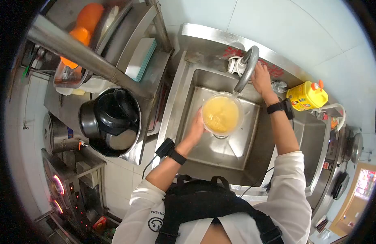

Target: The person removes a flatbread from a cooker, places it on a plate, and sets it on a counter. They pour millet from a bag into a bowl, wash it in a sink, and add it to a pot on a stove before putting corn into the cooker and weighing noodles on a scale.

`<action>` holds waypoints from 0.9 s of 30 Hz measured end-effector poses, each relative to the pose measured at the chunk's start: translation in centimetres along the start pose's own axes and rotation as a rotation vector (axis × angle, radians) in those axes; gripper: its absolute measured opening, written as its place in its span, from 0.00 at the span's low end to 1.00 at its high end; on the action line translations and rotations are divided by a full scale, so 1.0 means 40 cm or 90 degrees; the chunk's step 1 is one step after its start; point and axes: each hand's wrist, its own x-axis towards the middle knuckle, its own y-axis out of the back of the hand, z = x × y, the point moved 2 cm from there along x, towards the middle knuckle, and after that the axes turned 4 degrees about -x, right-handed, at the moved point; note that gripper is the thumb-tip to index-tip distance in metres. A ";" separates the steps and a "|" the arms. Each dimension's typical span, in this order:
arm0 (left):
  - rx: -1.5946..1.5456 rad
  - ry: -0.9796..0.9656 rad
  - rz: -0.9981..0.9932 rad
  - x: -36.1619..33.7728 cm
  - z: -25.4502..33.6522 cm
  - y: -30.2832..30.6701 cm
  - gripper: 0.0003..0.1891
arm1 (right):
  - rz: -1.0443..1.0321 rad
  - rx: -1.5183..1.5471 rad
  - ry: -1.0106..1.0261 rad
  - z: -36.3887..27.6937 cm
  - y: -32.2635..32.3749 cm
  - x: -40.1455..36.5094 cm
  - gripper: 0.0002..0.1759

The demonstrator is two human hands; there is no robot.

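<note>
A round clear container [221, 114] full of yellowish contents is held over the steel sink [236, 156], close under the spout of the curved faucet [249, 67]. My left hand [196, 126] grips the container's left side, its fingers partly hidden beneath it. At the back of the sink, my right hand [261, 79] reaches up beside the faucet, just right of the pipe; its fingertips are partly hidden behind the faucet, so its grip is unclear. Whether water is running from the spout cannot be made out.
A yellow jug [307, 96] with an orange cap stands right of the faucet. A second basin [314, 142] lies to the right. On the left are a large pot holding black pans [115, 112], a metal shelf pole [86, 53] and a cooker with glowing rings [58, 185].
</note>
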 end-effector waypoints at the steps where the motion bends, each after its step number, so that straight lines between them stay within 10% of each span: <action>1: -0.006 -0.003 -0.005 -0.005 -0.008 0.007 0.30 | -0.069 -0.024 0.025 0.008 0.009 -0.008 0.13; 5: -0.021 -0.060 0.004 -0.089 0.028 0.017 0.28 | -0.017 -0.014 0.068 0.007 0.061 -0.083 0.12; 9: -0.127 -0.054 0.008 -0.263 0.072 0.067 0.29 | -0.455 0.859 -0.351 -0.243 0.217 -0.318 0.26; 11: -0.040 -0.079 0.007 -0.337 0.089 0.104 0.29 | -0.566 1.007 -0.348 -0.347 0.254 -0.398 0.30; 15: -0.063 -0.148 0.068 -0.541 0.069 0.163 0.27 | -0.601 0.968 -0.305 -0.479 0.276 -0.501 0.28; 17: -0.024 -0.268 0.115 -0.619 0.031 0.195 0.28 | -0.463 0.441 0.385 -0.484 0.203 -0.509 0.29; 19: -0.062 -0.227 0.190 -0.726 0.019 0.234 0.31 | -0.703 1.036 -0.316 -0.666 0.261 -0.549 0.28; 27: -0.337 -0.168 0.307 -1.139 -0.119 0.534 0.37 | -0.937 0.988 -0.070 -1.202 0.280 -0.674 0.28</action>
